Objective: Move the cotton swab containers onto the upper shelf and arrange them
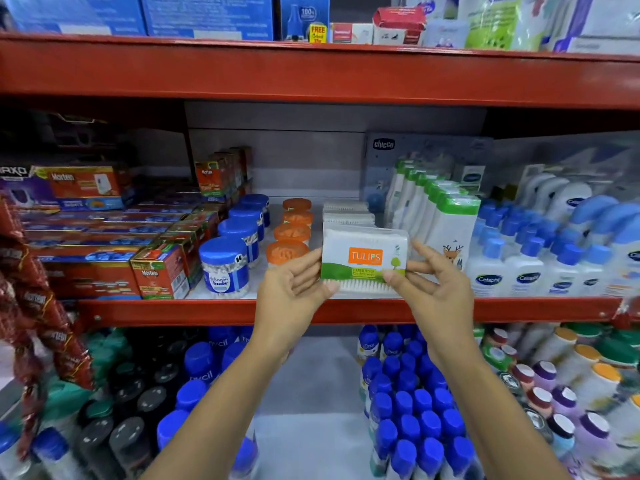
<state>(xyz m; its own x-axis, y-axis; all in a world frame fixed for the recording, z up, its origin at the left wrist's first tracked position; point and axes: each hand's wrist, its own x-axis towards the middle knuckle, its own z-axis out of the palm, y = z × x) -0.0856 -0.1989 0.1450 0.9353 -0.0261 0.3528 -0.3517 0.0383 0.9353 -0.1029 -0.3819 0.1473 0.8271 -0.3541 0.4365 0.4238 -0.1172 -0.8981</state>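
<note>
While both arms reach up from the bottom of the view, the left hand (294,289) and the right hand (433,289) pinch the two ends of a flat Tulips cotton swab pack (363,259), held upright with its orange label facing the camera. The hands are apart, each clamped on one short side of the pack, thumbs at its lower corners. The pack sits at the front edge of the red shelf (207,311); whether its bottom rests on the shelf board cannot be told.

Below the wrists, on the lower level, blue-capped bottles (412,403) crowd both sides of a bare strip.

Just left of the left hand stand orange-lidded swab jars (287,252) in a row running back, and left of those a row of blue-lidded Johnson's buds jars (225,266). Further left lie Mortein boxes (161,270). Just right of the right hand stand white bottles with green caps (450,216), close against the pack's right end, and beyond them Cetaphil pump bottles (490,271).

Directly behind the held pack, more flat swab packs (348,216) line up toward the grey back panel. Above the hands runs another red shelf beam (311,74) carrying blue cartons (207,15).
</note>
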